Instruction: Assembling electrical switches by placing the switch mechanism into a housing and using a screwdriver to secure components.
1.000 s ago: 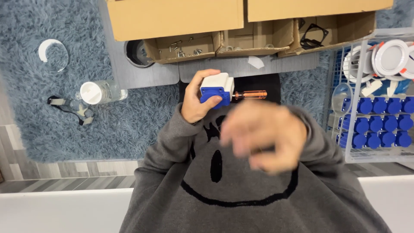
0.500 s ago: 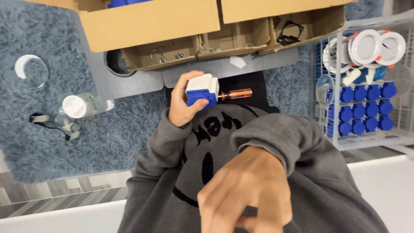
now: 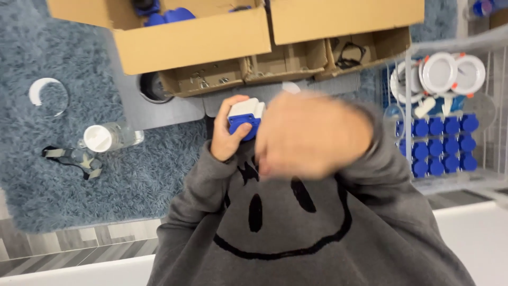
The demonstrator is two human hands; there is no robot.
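Above the grey sweatshirt (image 3: 296, 233), near the front edge of the blue rug (image 3: 106, 180): left hand (image 3: 228, 139) wrapped around a blue-and-white plug block (image 3: 245, 117), thumb on top, held up at chest height for a clear look. Right hand (image 3: 312, 135) blurred, close to camera, just beside the block; open or closed, cannot tell. Cardboard boxes (image 3: 196, 39) along the rug's far edge, wire rack of blue caps (image 3: 436, 145) on the right, within reach.
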